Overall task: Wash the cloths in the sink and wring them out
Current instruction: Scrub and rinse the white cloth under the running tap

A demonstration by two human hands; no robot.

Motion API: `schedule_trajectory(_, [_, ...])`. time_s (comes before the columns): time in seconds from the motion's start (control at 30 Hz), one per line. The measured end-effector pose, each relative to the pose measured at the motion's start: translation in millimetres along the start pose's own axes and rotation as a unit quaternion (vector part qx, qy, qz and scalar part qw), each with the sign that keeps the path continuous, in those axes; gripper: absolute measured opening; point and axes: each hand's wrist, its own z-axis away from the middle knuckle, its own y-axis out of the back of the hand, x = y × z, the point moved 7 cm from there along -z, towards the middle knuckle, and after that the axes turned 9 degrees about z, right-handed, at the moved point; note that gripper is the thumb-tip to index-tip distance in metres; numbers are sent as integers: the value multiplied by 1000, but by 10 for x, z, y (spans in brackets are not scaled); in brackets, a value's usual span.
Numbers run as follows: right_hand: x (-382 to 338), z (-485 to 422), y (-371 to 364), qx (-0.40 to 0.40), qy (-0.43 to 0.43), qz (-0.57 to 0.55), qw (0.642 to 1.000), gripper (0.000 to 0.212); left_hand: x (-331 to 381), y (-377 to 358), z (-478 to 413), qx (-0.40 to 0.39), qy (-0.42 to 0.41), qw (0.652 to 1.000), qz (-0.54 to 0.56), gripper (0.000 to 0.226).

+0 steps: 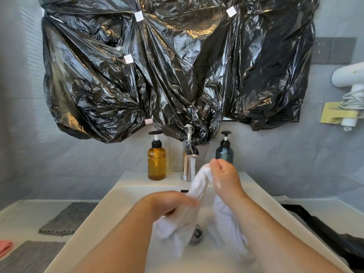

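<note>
I can't read my left hand (167, 201): it and the lower folds of the wet white cloth (199, 194) are smeared by motion. That cloth hides most of the dark round drain (197, 233). The pink cloth (5, 247) is cut off at the left edge.

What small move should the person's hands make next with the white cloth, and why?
Probably twist it: the right hand grips the white cloth high, the left hand lower, over the sink, so counter-turning would likely wring water out.
</note>
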Motion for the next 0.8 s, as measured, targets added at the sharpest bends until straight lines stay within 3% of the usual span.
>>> schedule_trajectory(0.07, [10, -43, 151, 13, 5, 22, 1000, 50, -5, 145, 17, 67, -3, 992, -104, 51])
schedule_trajectory(0.13, [108, -108, 236, -5, -17, 137, 990, 50, 44, 359, -6, 173, -49, 982, -51, 35])
schedule_trajectory(0.23, [349, -138, 205, -117, -97, 344, 927, 21, 145, 541, 72, 306, -134, 942, -10, 10])
schedule_trajectory(0.3, [437, -30, 127, -206, -142, 395, 884, 15, 216, 499, 105, 330, -168, 927, -65, 12])
schedule_trajectory(0.37, [417, 33, 11, -259, -96, 457, 846, 14, 283, 406, 128, 317, -204, 923, -72, 17])
schedule_trajectory(0.4, [371, 48, -81, -267, -67, 440, 855, 11, 314, 377, 127, 306, -227, 923, -58, 19])
schedule_trajectory(0.43, [328, 63, -210, -277, -45, 369, 886, 16, 348, 358, 139, 297, -248, 921, -40, 19])
schedule_trajectory(0.5, [241, 199, -435, -312, -88, 130, 937, 30, 420, 349, 170, 293, -281, 914, -12, 18])
schedule_trajectory(0.57, [234, 322, -600, -364, -157, -2, 918, 55, 436, 358, 178, 298, -291, 909, -3, 18])
schedule_trajectory(0.7, [306, 428, -600, -432, -203, 36, 878, 70, 365, 328, 119, 290, -267, 919, -25, 14])
schedule_trajectory(0.8, [256, 301, -521, -379, -178, 12, 908, 68, 353, 363, 104, 253, -243, 936, -3, 13])
